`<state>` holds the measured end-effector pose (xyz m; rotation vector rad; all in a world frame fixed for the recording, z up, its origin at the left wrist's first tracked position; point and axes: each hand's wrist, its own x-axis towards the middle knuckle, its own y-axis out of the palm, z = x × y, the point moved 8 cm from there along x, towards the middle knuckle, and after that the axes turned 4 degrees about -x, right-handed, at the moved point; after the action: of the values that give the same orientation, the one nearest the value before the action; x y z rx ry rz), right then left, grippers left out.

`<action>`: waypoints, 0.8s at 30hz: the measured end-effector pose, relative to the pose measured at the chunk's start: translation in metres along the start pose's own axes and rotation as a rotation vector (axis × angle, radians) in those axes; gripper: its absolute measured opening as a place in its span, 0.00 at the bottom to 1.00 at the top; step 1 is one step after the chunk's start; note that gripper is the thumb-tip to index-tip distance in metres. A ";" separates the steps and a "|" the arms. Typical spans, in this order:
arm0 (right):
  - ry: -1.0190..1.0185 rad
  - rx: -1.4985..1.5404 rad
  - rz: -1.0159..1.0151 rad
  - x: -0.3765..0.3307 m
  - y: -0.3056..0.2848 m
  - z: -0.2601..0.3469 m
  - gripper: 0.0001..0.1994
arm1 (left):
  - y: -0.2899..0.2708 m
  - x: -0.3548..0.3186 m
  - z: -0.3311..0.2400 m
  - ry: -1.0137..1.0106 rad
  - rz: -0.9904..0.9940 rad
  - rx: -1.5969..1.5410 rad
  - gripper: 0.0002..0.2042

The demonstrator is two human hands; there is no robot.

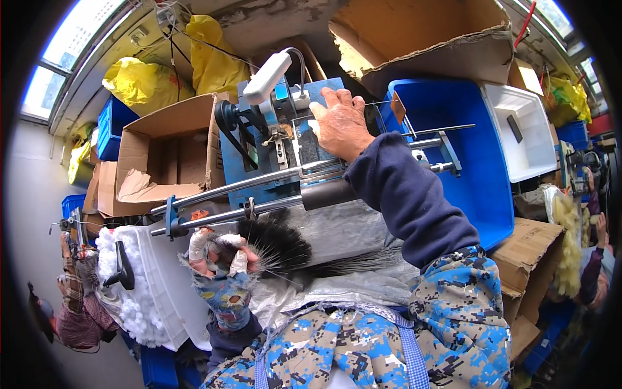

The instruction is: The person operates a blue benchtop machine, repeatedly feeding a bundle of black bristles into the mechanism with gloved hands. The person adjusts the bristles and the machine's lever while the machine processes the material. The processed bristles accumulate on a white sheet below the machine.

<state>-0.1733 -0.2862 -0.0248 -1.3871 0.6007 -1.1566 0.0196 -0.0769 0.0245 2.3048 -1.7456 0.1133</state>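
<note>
Here's the left hand (223, 254), low on the left, tape round its fingers, curled right against a fan of black bristles (277, 243); whether it grips them, I can't tell. That tuft sits just on the near side of the steel rods (278, 205). And at the far side, the right hand (340, 123) lies palm-down over the blue machine (240, 152), fingers lightly bent, any grip hidden! A blue bin (489, 207) stands to the right.

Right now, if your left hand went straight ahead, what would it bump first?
Probably the nearer steel rod, just beyond the left hand, though I can't tell whether it would slide underneath.
</note>
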 end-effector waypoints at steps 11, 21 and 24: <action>0.023 0.074 0.221 -0.035 -0.002 -0.002 0.29 | 0.024 0.003 0.001 0.007 0.048 0.042 0.29; -0.056 0.137 0.175 -0.018 0.017 0.066 0.31 | 0.016 0.003 0.000 -0.005 -0.006 -0.024 0.29; -0.105 0.178 0.144 -0.020 0.011 0.060 0.31 | 0.020 0.004 -0.005 0.016 -0.008 0.016 0.28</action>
<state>-0.1247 -0.2443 -0.0308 -1.2238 0.5020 -0.9910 0.0025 -0.0843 0.0331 2.3157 -1.7333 0.1441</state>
